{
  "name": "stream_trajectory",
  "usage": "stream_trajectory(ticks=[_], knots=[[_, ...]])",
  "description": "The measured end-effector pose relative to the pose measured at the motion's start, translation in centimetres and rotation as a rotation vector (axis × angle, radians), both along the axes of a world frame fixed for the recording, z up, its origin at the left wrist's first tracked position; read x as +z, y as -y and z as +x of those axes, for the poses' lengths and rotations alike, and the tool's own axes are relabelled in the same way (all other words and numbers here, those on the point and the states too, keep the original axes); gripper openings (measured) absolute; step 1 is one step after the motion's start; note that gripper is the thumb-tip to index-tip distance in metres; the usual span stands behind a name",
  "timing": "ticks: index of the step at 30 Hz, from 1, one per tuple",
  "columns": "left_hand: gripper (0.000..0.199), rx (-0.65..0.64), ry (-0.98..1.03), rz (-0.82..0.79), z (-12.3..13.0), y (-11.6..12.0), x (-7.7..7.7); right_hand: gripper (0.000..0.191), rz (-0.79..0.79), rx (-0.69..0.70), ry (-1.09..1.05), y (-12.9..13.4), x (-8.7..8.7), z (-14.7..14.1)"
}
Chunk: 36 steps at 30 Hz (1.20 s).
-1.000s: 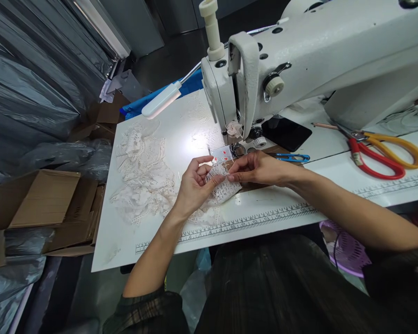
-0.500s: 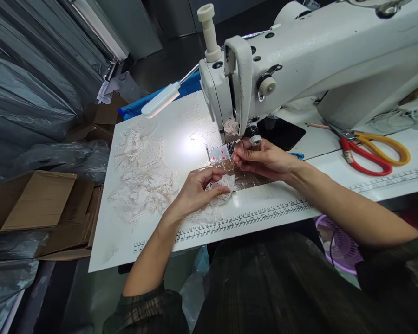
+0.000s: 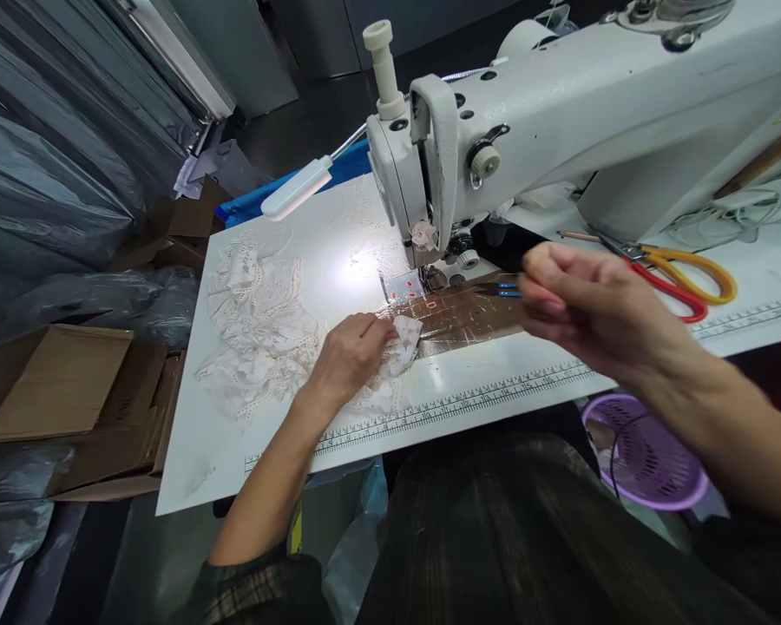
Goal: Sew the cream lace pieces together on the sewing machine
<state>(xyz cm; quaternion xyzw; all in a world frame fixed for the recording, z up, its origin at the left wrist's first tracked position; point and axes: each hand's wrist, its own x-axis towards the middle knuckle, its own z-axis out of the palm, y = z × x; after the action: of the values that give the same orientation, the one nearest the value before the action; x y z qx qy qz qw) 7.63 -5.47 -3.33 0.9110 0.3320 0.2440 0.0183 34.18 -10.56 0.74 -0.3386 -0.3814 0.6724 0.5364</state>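
White lace fabric (image 3: 264,321) lies bunched on the left of the white table. Its near end reaches under my left hand (image 3: 357,351), whose fingers are closed on the lace just left of the brown plate. My right hand (image 3: 576,299) is raised in a pinch at the right, apart from the needle area; whatever its fingertips hold is too small to make out. Blue-handled thread snips (image 3: 500,290) lie beside it on the brown surface. The white sewing machine (image 3: 521,130) stands behind, its presser foot above the metal plate (image 3: 403,286).
Red and yellow scissors (image 3: 690,269) lie on the table's right. A lamp (image 3: 298,188) hangs over the back left. A printed ruler (image 3: 452,406) runs along the front edge. Cardboard boxes (image 3: 58,382) stand left, and a purple basket (image 3: 651,451) is below the right edge.
My right hand has left the needle area and moved right, towards the camera. My left hand has closed down on the lace. The snips now show fully, and the view has shifted slightly.
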Motion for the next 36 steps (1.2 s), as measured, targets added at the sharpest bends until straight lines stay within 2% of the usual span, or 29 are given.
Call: stream_trajectory(ticks=[1,3,4,5,6,7,9,10,13,18,19,21,23,26,29,32,36], knots=[[0.013,0.033,0.059,-0.04,-0.3,0.0,0.3,0.028,-0.03,0.073,0.057,0.9,0.5,1.3],[0.026,0.108,0.219,-0.198,-0.5,0.0,1.0,0.021,-0.02,0.365,0.239,2.6,0.8,3.7],[0.035,0.14,0.3,-0.306,-0.3,0.1,1.3,0.022,0.034,0.531,0.389,3.2,0.6,4.6],[0.041,0.166,0.376,-0.421,-0.1,0.2,1.5,0.024,0.122,0.633,0.569,3.7,0.1,5.4],[0.043,0.187,0.446,-0.533,0.1,0.2,1.7,0.027,0.241,0.651,0.771,3.9,-0.5,5.9],[0.043,0.203,0.507,-0.628,0.4,0.3,1.7,0.028,0.369,0.592,0.972,3.8,-1.2,6.2],[0.043,0.23,0.601,-0.756,1.0,0.4,1.7,0.034,0.577,0.339,1.25,3.1,-2.6,6.1],[0.044,0.243,0.635,-0.791,1.3,0.4,1.7,0.034,0.629,0.263,1.294,2.6,-3.0,5.8],[0.048,0.26,0.709,-0.841,1.9,0.7,1.9,0.03,0.703,0.229,1.17,0.6,-3.3,3.6],[0.059,0.269,0.736,-0.904,2.9,1.8,2.8,0.059,0.755,0.224,0.956,-1.9,-2.8,-1.9],[0.063,0.273,0.738,-0.918,2.9,2.0,2.9,0.057,0.73,0.229,0.934,-2.3,-3.0,-2.9],[0.069,0.283,0.746,-0.936,2.8,2.1,3.0,0.038,0.639,0.279,0.904,-3.0,-3.4,-4.2],[0.071,0.31,0.769,-0.926,2.3,1.8,2.8,0.024,0.532,0.345,0.851,-3.4,-4.1,-4.9],[0.07,0.348,0.819,-0.875,1.3,1.1,2.3,0.023,0.409,0.362,0.683,-3.2,-5.0,-5.0],[0.066,0.245,0.759,-0.906,1.0,1.1,1.9,0.026,0.327,0.325,0.521,-2.6,-5.6,-5.1],[0.051,0.154,0.658,-0.947,1.9,1.9,1.4,0.032,0.275,0.255,0.421,-1.8,-5.9,-5.6],[0.03,0.217,0.729,-0.891,3.3,2.8,0.7,0.035,0.226,0.172,0.392,-1.0,-6.1,-5.7]])
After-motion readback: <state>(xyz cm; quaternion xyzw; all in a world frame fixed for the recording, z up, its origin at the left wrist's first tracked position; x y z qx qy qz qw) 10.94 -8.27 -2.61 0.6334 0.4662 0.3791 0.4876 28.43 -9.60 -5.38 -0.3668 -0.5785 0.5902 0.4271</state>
